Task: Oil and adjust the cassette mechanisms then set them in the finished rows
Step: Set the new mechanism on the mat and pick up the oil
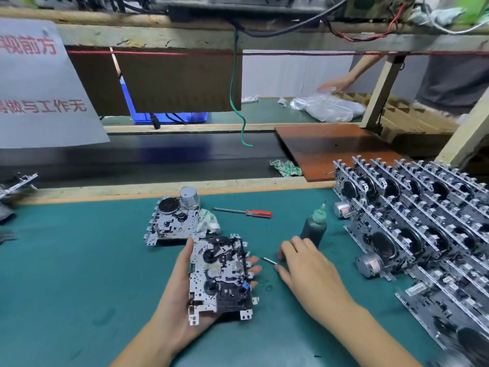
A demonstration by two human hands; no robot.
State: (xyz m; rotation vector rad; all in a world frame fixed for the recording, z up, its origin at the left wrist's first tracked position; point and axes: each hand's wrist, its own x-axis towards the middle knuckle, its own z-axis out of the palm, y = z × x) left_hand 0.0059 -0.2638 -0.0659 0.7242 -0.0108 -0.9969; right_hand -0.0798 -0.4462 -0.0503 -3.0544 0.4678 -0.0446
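On the green-matted desk (79, 274) the left hand (174, 308) cradles a cassette mechanism (221, 274) from beneath, its thumb curled up along the left edge of the metal chassis and its fingers (254, 268) showing past the right edge, so the unit is gripped and held just above the mat, near the front centre. The right hand (309, 268) hovers low just to the right of it, palm down, with its fingers loosely curled around a thin metal tool (268, 260) whose tip sticks out toward the held mechanism; how firmly the tool is pinched cannot be made out. Just beyond the right hand stands a dark oil bottle (315, 226) with a green nozzle, upright on the mat. Farther back lies a red-handled screwdriver (244, 211), flat and well apart from both hands. A second cassette mechanism (173, 221), with a round silver motor at its far edge, rests behind the held one, with a crumpled white-and-green rag (210, 221) touching its right side. Along the right side of the desk, finished mechanisms (412, 207) stand on edge in tight rows. Beyond the desk edge runs a dark conveyor belt (158, 157), and another person's arm (346, 75) reaches over a plastic bag (328, 107) at the far bench.
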